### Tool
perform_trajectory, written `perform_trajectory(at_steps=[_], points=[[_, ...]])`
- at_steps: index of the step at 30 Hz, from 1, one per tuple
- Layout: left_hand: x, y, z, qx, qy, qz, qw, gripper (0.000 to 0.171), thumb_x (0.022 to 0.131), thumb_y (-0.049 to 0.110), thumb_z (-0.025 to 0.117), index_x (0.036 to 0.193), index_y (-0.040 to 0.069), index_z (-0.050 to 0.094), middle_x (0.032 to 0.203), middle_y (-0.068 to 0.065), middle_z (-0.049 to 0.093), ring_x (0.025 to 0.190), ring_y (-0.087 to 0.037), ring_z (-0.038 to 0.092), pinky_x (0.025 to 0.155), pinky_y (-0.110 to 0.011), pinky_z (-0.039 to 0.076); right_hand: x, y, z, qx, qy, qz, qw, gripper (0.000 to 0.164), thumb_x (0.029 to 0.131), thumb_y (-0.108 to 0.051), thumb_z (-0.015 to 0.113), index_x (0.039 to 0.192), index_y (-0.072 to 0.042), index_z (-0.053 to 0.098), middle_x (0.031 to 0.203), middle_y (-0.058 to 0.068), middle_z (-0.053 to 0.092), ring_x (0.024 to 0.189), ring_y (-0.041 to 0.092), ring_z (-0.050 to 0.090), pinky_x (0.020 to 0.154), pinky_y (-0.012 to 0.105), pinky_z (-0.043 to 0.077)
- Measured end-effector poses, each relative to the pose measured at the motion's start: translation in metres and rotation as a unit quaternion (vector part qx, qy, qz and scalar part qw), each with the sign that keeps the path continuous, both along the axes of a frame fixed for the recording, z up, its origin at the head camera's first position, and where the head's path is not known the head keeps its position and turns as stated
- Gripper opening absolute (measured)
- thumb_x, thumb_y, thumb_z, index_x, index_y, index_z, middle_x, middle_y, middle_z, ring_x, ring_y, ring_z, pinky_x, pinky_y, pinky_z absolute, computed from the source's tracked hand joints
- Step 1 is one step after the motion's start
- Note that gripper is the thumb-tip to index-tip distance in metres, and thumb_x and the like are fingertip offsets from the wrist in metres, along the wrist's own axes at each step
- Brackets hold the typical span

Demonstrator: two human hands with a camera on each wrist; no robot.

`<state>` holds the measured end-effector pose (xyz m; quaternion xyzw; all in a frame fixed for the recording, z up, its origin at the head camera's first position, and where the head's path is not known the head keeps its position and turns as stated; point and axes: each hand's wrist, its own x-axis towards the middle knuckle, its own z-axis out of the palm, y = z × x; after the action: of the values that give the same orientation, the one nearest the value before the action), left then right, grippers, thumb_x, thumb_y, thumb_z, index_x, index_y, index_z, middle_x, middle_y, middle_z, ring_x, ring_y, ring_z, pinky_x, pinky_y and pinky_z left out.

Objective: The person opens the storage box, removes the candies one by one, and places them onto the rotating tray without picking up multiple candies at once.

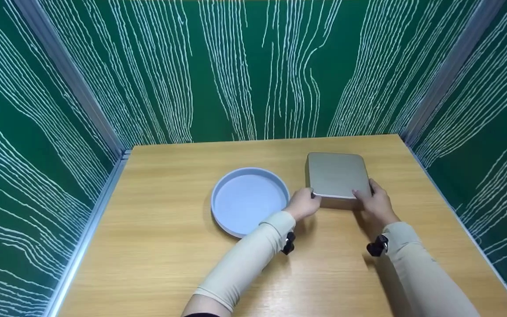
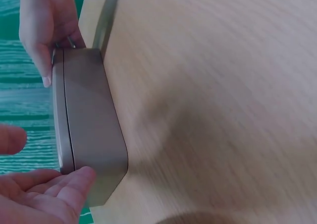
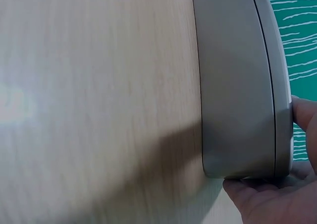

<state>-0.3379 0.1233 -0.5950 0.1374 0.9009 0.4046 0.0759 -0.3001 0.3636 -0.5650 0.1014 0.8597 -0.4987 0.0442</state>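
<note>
A squarish grey-beige lidded box (image 1: 338, 175) with rounded corners lies on the wooden table. Its lid seam shows as a dark line along the side in both wrist views. My left hand (image 1: 303, 204) holds the near left corner, fingertips (image 2: 85, 174) right at the seam and thumb raised toward the lid side. At the near right corner my right hand (image 1: 377, 203) grips the box, its thumb on the lid's top and its fingers (image 3: 242, 192) along the side. The lid sits on the box; the inside is hidden.
Just left of the box stands a round pale-blue tray (image 1: 249, 202) with a low rim, partly covered by my left forearm. Green panels (image 1: 280, 70) with white wavy lines enclose the table (image 1: 156, 246) at the back and both sides, with metal posts (image 1: 77, 79) at the corners.
</note>
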Motion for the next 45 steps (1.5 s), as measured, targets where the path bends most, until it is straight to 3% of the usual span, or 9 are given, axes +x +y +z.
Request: perform_trajectory(at_steps=[5, 11, 18, 22, 30, 33, 37, 43, 45], points=[[0.006, -0.007, 0.014, 0.031, -0.017, 0.008, 0.9994, 0.019, 0.104, 0.022, 0.062, 0.108, 0.007, 0.073, 0.097, -0.006, 0.074, 0.086, -0.017, 0.069, 0.082, -0.03, 0.062, 0.004, 0.001, 0.002, -0.015, -0.02, -0.003, 1.0, 0.089, 0.115, -0.035, 0.051, 0.17, 0.005, -0.007, 0.177, 0.033, -0.002, 0.166, 0.051, 0.002, 0.138, 0.06, 0.008], [-0.009, -0.004, 0.004, 0.039, -0.013, 0.036, 0.9985, 0.034, 0.104, 0.023, 0.062, 0.134, 0.007, 0.07, 0.122, -0.01, 0.077, 0.11, -0.02, 0.072, 0.1, -0.035, 0.062, -0.002, 0.002, 0.009, -0.02, -0.039, -0.008, 0.999, 0.089, 0.114, -0.034, 0.052, 0.171, 0.0, -0.008, 0.178, 0.033, 0.001, 0.166, 0.052, 0.007, 0.137, 0.063, 0.013], [0.016, -0.004, 0.053, 0.04, -0.065, 0.056, 0.9956, 0.051, 0.107, 0.018, 0.064, 0.154, 0.0, 0.055, 0.149, -0.018, 0.066, 0.14, -0.03, 0.063, 0.121, -0.038, 0.051, -0.014, 0.004, 0.015, -0.019, -0.047, -0.021, 0.998, 0.088, 0.114, -0.036, 0.049, 0.171, 0.0, -0.008, 0.177, 0.035, 0.001, 0.166, 0.052, 0.006, 0.137, 0.062, 0.013], [0.02, 0.001, 0.058, 0.027, -0.076, 0.066, 0.9945, 0.056, 0.109, 0.02, 0.062, 0.159, -0.002, 0.048, 0.159, -0.019, 0.058, 0.149, -0.031, 0.055, 0.128, -0.037, 0.044, -0.021, 0.002, 0.015, -0.013, -0.05, -0.025, 0.998, 0.083, 0.116, -0.035, 0.043, 0.17, 0.004, -0.006, 0.177, 0.034, 0.0, 0.166, 0.051, 0.005, 0.137, 0.061, 0.014], [-0.021, 0.021, 0.006, -0.031, -0.085, 0.09, 0.9919, 0.031, 0.107, 0.027, 0.065, 0.122, 0.002, 0.07, 0.117, -0.012, 0.077, 0.104, -0.021, 0.072, 0.096, -0.034, 0.061, -0.03, -0.001, 0.008, 0.0, -0.023, -0.028, 0.999, 0.072, 0.117, -0.022, 0.04, 0.169, 0.009, 0.002, 0.175, 0.038, 0.01, 0.165, 0.052, 0.013, 0.137, 0.058, 0.018], [-0.018, 0.02, 0.007, -0.02, -0.085, 0.097, 0.9914, 0.028, 0.106, 0.028, 0.067, 0.116, 0.002, 0.071, 0.11, -0.011, 0.077, 0.097, -0.02, 0.071, 0.093, -0.033, 0.061, -0.029, -0.002, 0.004, -0.008, -0.027, -0.031, 0.999, 0.072, 0.117, -0.023, 0.037, 0.17, 0.006, -0.003, 0.176, 0.035, 0.006, 0.166, 0.05, 0.01, 0.138, 0.057, 0.015], [0.005, 0.014, 0.035, -0.011, -0.086, 0.102, 0.991, 0.029, 0.106, 0.023, 0.067, 0.12, -0.002, 0.071, 0.116, -0.015, 0.077, 0.107, -0.025, 0.073, 0.1, -0.037, 0.062, -0.025, -0.004, 0.003, -0.013, -0.023, -0.032, 0.999, 0.073, 0.117, -0.024, 0.036, 0.17, 0.005, -0.005, 0.177, 0.035, 0.003, 0.166, 0.05, 0.007, 0.138, 0.057, 0.014], [0.003, 0.018, 0.014, -0.01, -0.088, 0.103, 0.9908, 0.028, 0.108, 0.025, 0.065, 0.122, 0.002, 0.07, 0.109, -0.012, 0.076, 0.084, -0.021, 0.072, 0.085, -0.032, 0.063, -0.015, -0.007, 0.006, -0.004, -0.02, -0.025, 0.999, 0.073, 0.118, -0.025, 0.036, 0.17, 0.006, -0.004, 0.177, 0.035, 0.003, 0.166, 0.051, 0.007, 0.138, 0.059, 0.014], [0.01, 0.015, 0.019, -0.001, -0.097, 0.101, 0.9901, 0.03, 0.108, 0.027, 0.065, 0.123, 0.001, 0.069, 0.104, -0.012, 0.075, 0.069, -0.022, 0.07, 0.076, -0.029, 0.061, -0.011, -0.006, 0.006, 0.005, -0.017, -0.018, 1.0, 0.073, 0.118, -0.025, 0.037, 0.169, 0.008, -0.003, 0.176, 0.036, 0.004, 0.165, 0.052, 0.008, 0.137, 0.06, 0.015]])
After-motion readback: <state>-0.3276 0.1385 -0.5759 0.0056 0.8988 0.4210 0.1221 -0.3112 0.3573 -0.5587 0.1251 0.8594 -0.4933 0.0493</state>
